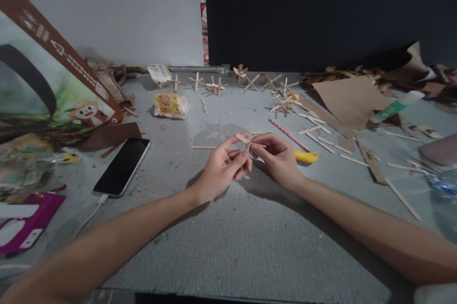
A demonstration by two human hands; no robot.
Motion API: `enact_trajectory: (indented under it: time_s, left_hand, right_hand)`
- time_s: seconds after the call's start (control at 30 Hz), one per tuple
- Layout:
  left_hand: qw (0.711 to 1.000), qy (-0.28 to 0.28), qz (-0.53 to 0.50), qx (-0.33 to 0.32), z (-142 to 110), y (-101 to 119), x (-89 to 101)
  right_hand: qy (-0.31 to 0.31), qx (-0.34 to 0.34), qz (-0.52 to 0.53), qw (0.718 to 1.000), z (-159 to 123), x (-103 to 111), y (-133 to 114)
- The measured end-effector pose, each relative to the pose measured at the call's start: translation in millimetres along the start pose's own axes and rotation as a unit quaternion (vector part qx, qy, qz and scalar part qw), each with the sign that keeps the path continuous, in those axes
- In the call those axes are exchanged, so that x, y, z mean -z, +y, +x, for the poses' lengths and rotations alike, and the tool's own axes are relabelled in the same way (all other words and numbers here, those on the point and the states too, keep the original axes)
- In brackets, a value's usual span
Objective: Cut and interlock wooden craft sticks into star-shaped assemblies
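Note:
Both my hands meet over the middle of the grey table. My left hand and my right hand pinch a small cross of wooden sticks between their fingertips. The cross stands a little above the tabletop, its arms pointing up and sideways. A single loose stick lies flat just left of my left hand. A yellow utility knife lies right behind my right hand.
Several finished stick crosses stand along the back edge. Loose sticks and brown cardboard cover the right side, beside a red straw. A phone on a cable and a printed carton sit at left.

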State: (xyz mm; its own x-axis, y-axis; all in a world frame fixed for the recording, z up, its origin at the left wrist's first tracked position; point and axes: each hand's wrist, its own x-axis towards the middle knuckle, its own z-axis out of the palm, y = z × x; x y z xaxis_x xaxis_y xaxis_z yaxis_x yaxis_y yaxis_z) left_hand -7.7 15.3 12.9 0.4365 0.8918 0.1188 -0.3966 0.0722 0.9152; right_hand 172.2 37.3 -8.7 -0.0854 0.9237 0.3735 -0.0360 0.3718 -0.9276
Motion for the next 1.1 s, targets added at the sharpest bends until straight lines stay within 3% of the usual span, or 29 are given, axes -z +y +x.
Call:
enact_trajectory:
  time_s: [0.37,0.63,0.77,1.1]
  left_hand:
    - [0.999,-0.033,-0.017,-0.013,0.1,2.0,-1.6]
    - [0.999,-0.043,-0.031,-0.011,1.5,0.1,2.4]
    - [0.997,-0.037,-0.074,-0.003,2.7,-2.2,3.7]
    - [0.998,-0.009,-0.068,0.000,2.6,-3.0,-0.3]
  right_hand:
    - [0.020,0.041,-0.022,0.999,-5.7,0.2,-1.6]
    - [0.002,0.027,-0.025,0.999,-2.8,2.8,0.3]
    - [-0.004,0.012,-0.035,0.999,-2.7,2.1,1.2]
    - [-0.013,0.015,-0.048,0.999,-3.9,0.6,2.0]
